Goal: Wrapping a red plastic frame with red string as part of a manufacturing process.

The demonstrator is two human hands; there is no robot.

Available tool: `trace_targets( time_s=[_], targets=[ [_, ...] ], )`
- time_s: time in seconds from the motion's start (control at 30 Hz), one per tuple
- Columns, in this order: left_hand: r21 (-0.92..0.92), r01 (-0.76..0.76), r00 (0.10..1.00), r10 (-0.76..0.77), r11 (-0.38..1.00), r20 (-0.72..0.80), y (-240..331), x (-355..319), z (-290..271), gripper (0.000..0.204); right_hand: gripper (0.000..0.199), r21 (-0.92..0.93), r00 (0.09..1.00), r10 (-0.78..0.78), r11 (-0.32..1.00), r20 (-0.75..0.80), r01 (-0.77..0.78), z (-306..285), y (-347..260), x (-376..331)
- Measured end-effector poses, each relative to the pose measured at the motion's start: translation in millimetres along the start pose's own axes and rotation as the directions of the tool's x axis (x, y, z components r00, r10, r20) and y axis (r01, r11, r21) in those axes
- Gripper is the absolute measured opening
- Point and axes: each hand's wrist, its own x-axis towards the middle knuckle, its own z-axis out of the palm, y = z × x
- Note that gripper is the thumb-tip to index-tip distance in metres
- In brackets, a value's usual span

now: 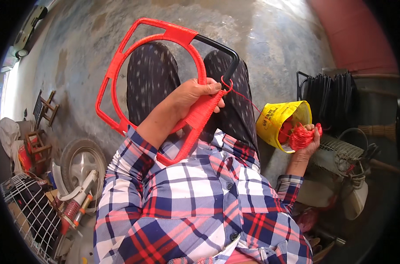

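Observation:
A square metal frame with a round inner ring lies over my lap, most of it wound tightly in red cord. One corner shows bare black rod. My left hand grips the wound side at the right, thumb on top beside a loose loop of cord. From this loop a thin red strand runs to the yellow bucket, which leans at my right. At the bucket's mouth my right hand is closed around a bunch of red cord; some fingers are hidden behind it.
Black frames are stacked beyond the bucket, near a wire basket. To my left are a spoked wheel, a white wire rack and small wooden stools. Underneath is a worn concrete floor.

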Motion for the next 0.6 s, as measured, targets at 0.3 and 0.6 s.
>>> trace_targets(
  time_s=[0.3,0.6],
  targets=[
    [0.04,0.024,0.998,-0.022,0.999,-0.051,4,-5,6,0.019,0.033,-0.785,0.854,0.406,0.619,0.326,0.005,193,96,-27],
    [-0.03,0.06,0.991,-0.063,0.998,-0.118,2,-4,7,0.042,0.017,-0.797,0.838,0.257,0.526,0.481,0.297,181,103,-36]
  ],
)
